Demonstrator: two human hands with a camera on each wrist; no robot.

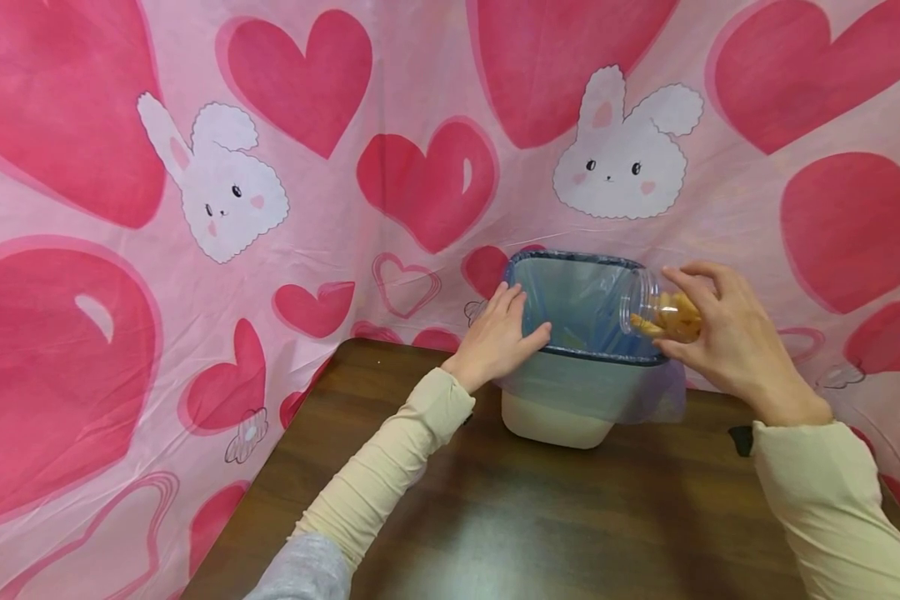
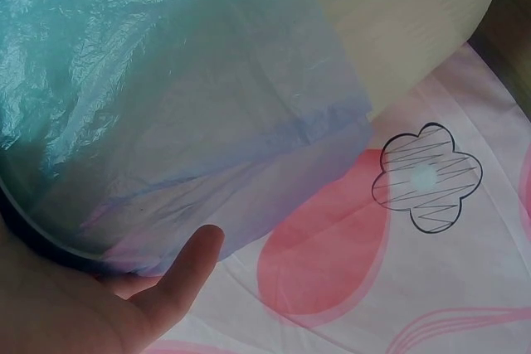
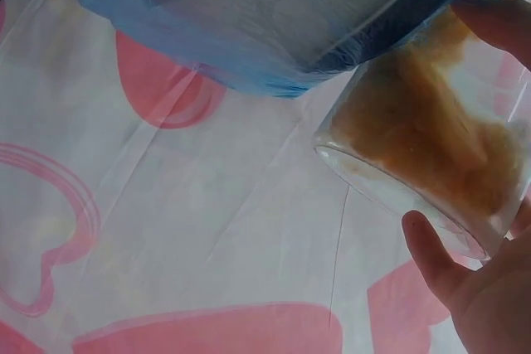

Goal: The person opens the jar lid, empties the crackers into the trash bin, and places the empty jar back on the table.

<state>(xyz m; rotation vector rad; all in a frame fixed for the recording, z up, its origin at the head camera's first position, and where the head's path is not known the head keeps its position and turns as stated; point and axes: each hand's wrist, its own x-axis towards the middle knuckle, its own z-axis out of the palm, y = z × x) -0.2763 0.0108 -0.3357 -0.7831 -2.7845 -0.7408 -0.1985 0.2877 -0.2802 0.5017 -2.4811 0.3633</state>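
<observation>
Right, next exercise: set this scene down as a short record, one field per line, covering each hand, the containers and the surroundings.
Left hand: at the left edge of the bin, fingers extended
Right hand: grips a clear jar, tipped sideways, mouth towards the bin
Jar contents: yellow pieces
Bin: pale, upright, lined with a translucent bluish bag
Surface: dark brown table
Backdrop: pink cloth with hearts and rabbit faces

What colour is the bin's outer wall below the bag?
The bin is cream there, clearest in the head view.
</observation>
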